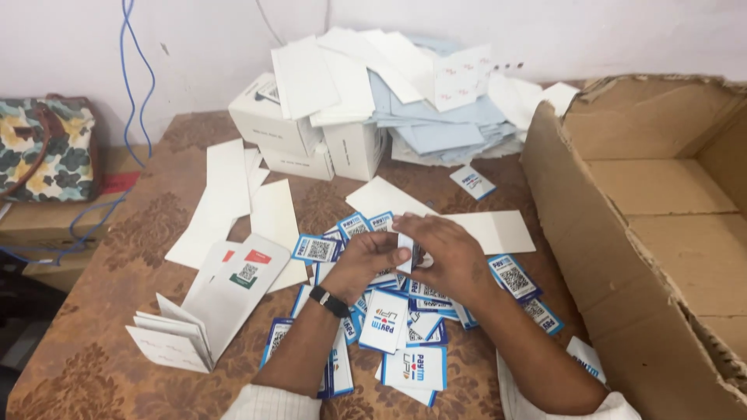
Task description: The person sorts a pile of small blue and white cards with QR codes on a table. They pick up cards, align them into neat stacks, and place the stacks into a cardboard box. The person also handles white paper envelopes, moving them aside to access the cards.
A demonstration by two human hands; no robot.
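Both hands meet over the middle of the desk (93, 365): the left hand (366, 260) and right hand (447, 253) are pinched together on one small white card (405, 250), held upright between the fingertips, its long axis running roughly away from the person. Beneath and around the hands lies a loose spread of blue-and-white code cards (405, 327), seemingly unsorted. Left of the hands lie white folders (233, 288); a cardboard box (661, 233) to the right shows nothing inside.
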